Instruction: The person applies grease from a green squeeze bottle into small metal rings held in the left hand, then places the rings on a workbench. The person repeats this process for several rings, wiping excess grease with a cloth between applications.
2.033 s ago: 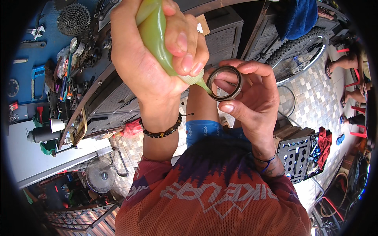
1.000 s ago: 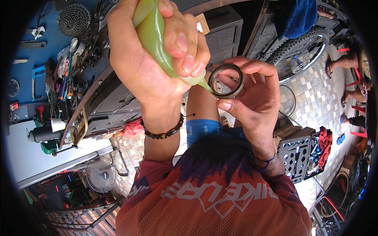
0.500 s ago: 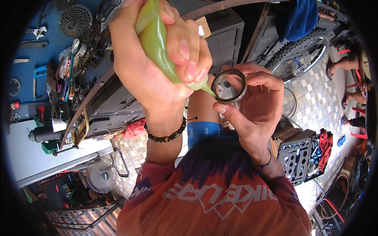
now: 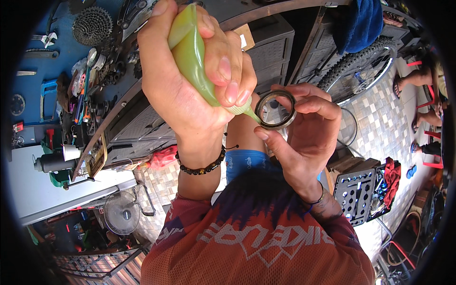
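Note:
My left hand (image 4: 166, 90) is wrapped round a soft squeeze bottle (image 4: 194, 61) of yellow-green grease, which is tipped with its nozzle (image 4: 251, 114) down to the right. The nozzle's tip meets the lower left edge of a dark metal bearing ring (image 4: 275, 127). That ring is pinched at its rim between the thumb and fingers of my right hand (image 4: 308, 126), its open middle facing me. Whether grease is coming out at the tip is too small to tell.
On the left, a blue workbench (image 4: 52, 69) carries tools and a cassette (image 4: 92, 26). A bicycle wheel (image 4: 361, 71) leans against dark drawers at the right. Below it sits an open socket case (image 4: 352, 194). A fan (image 4: 122, 212) stands lower left; people's legs (image 4: 413, 78) show far right.
The bottle has shifted slightly right and down, and looks a little more squeezed together. The ring has moved slightly down and left in my right hand, with the nozzle still at its edge.

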Demonstrator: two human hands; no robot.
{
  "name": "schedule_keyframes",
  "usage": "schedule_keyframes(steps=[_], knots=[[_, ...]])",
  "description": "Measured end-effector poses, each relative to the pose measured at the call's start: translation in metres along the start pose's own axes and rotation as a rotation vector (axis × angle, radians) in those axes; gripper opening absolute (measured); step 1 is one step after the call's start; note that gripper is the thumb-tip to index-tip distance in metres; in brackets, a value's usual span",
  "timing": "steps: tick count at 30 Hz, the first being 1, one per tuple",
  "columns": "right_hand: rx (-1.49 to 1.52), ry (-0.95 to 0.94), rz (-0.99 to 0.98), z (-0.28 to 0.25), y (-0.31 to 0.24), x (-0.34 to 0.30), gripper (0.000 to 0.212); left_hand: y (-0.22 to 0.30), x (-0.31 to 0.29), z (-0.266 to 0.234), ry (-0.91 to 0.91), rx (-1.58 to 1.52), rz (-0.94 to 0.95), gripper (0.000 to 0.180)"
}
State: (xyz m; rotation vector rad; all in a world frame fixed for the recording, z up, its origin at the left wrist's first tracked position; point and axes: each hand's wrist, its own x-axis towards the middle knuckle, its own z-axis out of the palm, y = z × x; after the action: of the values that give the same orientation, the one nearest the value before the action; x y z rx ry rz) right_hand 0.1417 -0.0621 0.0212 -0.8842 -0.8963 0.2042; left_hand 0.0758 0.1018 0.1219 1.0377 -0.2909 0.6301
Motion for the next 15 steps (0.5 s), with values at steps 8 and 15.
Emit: schedule_keyframes(steps=[8,15], knots=[[-0.007,0.004,-0.005,0.0009,-0.0006,0.0001,0.063,-0.0001,0.0000,0.0003,-0.005,0.000,0.000,0.051],[0.001,-0.012,-0.005,-0.0009,0.0028,-0.0012,0.065,-0.0071,-0.0043,0.0009,0.055,-0.110,0.040,0.047]])
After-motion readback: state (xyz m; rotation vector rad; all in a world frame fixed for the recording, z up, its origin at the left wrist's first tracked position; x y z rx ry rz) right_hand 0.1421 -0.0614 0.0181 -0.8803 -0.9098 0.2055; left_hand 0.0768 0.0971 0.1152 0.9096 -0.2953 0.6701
